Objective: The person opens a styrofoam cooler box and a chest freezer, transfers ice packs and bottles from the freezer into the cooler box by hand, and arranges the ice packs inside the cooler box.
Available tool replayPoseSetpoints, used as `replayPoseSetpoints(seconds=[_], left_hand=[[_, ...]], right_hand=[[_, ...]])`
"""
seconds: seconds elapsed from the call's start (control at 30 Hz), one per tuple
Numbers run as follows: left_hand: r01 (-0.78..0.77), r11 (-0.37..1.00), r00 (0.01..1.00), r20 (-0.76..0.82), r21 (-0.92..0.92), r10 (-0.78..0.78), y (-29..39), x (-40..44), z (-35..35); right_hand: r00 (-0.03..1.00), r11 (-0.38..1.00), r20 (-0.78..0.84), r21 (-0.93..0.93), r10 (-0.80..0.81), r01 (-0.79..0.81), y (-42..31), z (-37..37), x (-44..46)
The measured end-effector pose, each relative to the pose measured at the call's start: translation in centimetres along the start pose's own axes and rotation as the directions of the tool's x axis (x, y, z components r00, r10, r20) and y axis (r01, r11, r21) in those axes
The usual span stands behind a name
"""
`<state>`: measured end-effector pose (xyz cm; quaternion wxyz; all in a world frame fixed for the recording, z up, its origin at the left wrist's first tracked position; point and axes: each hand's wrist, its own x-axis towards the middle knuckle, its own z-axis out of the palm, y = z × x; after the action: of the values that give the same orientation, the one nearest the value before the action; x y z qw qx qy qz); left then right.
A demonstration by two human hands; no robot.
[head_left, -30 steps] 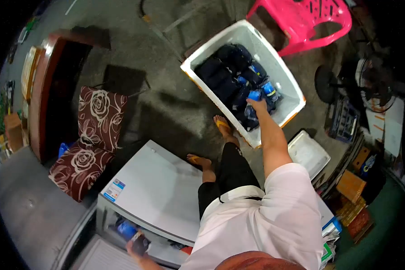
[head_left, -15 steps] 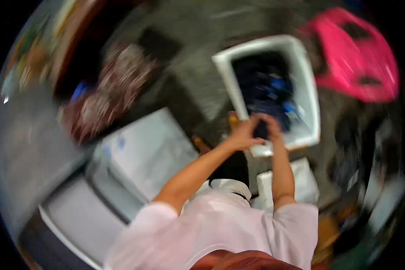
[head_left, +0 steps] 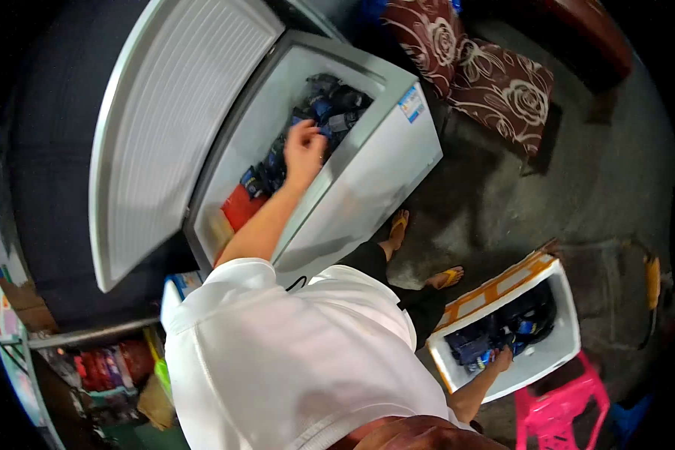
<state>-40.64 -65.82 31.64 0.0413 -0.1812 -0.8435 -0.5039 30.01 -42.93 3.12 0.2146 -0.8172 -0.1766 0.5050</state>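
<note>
Reaching two ways at once, left of centre and lower right.
Holding the left hand loosely curled, with nothing visibly gripped, over dark packets heaped in the chest freezer. Stretching the right hand down among blue-marked packets in the foam box at lower right; cannot tell if clamped on one. Standing with sandalled feet between freezer and box, apparently for reach both ways. Framed at upper left by the lid, raised wide, probably for arm room; at lower right by the box's open top, likely handy from above. Bordered farther out by a pink chair at lower right and a flower-patterned seat at upper right.
</note>
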Motion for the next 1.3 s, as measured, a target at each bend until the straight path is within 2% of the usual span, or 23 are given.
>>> replayPoseSetpoints(seconds=[0.07,0.13,0.2,0.27,0.43,0.53,0.6,0.67,0.73,0.77,0.8,0.87,0.9,0.93,0.97,1.0,1.07,1.13,1.17,1.2,1.23,1.27,1.3], left_hand=[[0.274,0.931,0.957,-0.163,0.241,-0.24,-11.2,4.5,-6.8],[0.563,0.678,0.825,-0.27,0.473,-0.497,-15.7,6.5,-9.5],[0.574,0.65,0.809,-0.223,0.497,-0.544,-22.8,9.6,-10.8],[0.529,0.569,0.806,-0.163,0.63,-0.569,-29.3,11.8,-9.3],[0.518,0.605,0.786,-0.057,0.605,-0.616,-36.7,17.5,-4.3],[0.453,0.635,0.816,-0.005,0.626,-0.578,-42.5,19.3,-2.3],[0.386,0.601,0.874,-0.069,0.7,-0.48,-43.3,20.2,-2.1],[0.398,0.625,0.864,-0.044,0.671,-0.502,-42.7,20.5,-2.7],[0.271,0.652,0.874,0.103,0.708,-0.475,-39.1,21.0,-4.3],[0.276,0.619,0.874,0.075,0.736,-0.48,-37.1,21.0,-4.6],[0.286,0.604,0.866,0.068,0.744,-0.495,-35.1,20.5,-5.3],[0.35,0.768,0.91,-0.002,0.537,-0.414,-31.9,19.8,-6.5],[0.304,0.907,0.934,0.098,0.291,-0.344,-30.7,19.2,-7.4],[0.249,0.968,0.951,0.183,0.013,-0.248,-29.1,18.4,-8.1],[0.399,0.891,0.896,0.3,-0.218,-0.328,-25.6,17.4,-9.0],[0.596,0.66,0.794,0.457,-0.457,-0.4,-22.1,16.2,-9.4],[0.581,0.609,0.8,0.514,-0.54,-0.308,-16.2,14.5,-8.8],[0.421,0.766,0.884,0.408,-0.485,-0.227,-12.6,12.9,-7.4],[0.313,0.745,0.902,0.429,-0.589,-0.039,-12.0,12.8,-6.6],[0.307,0.746,0.901,0.432,-0.592,-0.028,-12.1,13.2,-6.3],[0.288,0.807,0.878,0.478,-0.516,-0.008,-12.5,14.2,-5.8],[0.261,0.861,0.852,0.523,-0.437,0.007,-13.3,15.4,-5.0],[0.277,0.884,0.885,0.458,-0.377,-0.081,-17.9,14.8,-0.7]], right_hand=[[0.964,0.968,0.169,-0.115,-0.203,0.224,-1.0,2.4,-3.7],[0.944,0.968,0.267,-0.105,-0.195,0.23,0.0,4.0,-6.2],[0.944,0.935,0.292,-0.264,-0.157,0.237,-0.4,5.7,-12.2],[0.941,0.883,0.289,-0.375,-0.177,0.282,-2.0,8.3,-18.8],[0.913,0.7,0.337,-0.595,-0.229,0.395,-4.4,12.1,-28.2],[0.91,0.694,0.33,-0.594,-0.25,0.406,-5.8,14.1,-30.4],[0.876,0.714,0.353,-0.515,-0.327,0.474,-8.0,17.3,-33.1],[0.785,0.61,0.418,-0.495,-0.457,0.619,-10.8,21.3,-34.9],[0.599,0.493,0.567,-0.349,-0.566,0.797,-13.8,26.4,-36.2],[0.547,0.466,0.58,-0.3,-0.604,0.832,-14.8,30.7,-39.7],[0.42,0.452,0.672,-0.141,-0.61,0.881,-15.7,34.0,-42.1],[0.381,0.471,0.748,-0.104,-0.544,0.876,-16.4,40.5,-46.6],[0.361,0.51,0.792,-0.074,-0.492,0.857,-15.8,43.8,-48.7],[0.188,0.503,0.886,0.059,-0.425,0.862,-14.6,46.6,-50.0],[0.152,0.542,0.947,0.028,-0.285,0.84,-13.2,49.6,-52.2],[0.104,0.577,0.987,-0.014,-0.124,0.816,-11.8,52.3,-54.8],[-0.08,0.445,0.997,0.075,-0.008,0.892,-9.1,55.7,-59.6],[-0.138,0.571,0.99,0.103,0.017,0.814,-7.4,57.3,-62.4],[-0.051,0.574,0.998,0.026,0.028,0.819,-7.7,57.0,-62.0],[0.034,0.577,0.999,-0.052,0.042,0.815,-7.8,56.6,-61.0],[0.095,0.75,0.992,-0.126,0.085,0.649,-7.9,55.9,-59.9],[0.082,0.801,0.991,-0.137,0.11,0.582,-8.5,54.8,-58.7],[0.142,0.849,0.983,-0.17,0.113,0.5,-9.0,53.3,-57.3]])
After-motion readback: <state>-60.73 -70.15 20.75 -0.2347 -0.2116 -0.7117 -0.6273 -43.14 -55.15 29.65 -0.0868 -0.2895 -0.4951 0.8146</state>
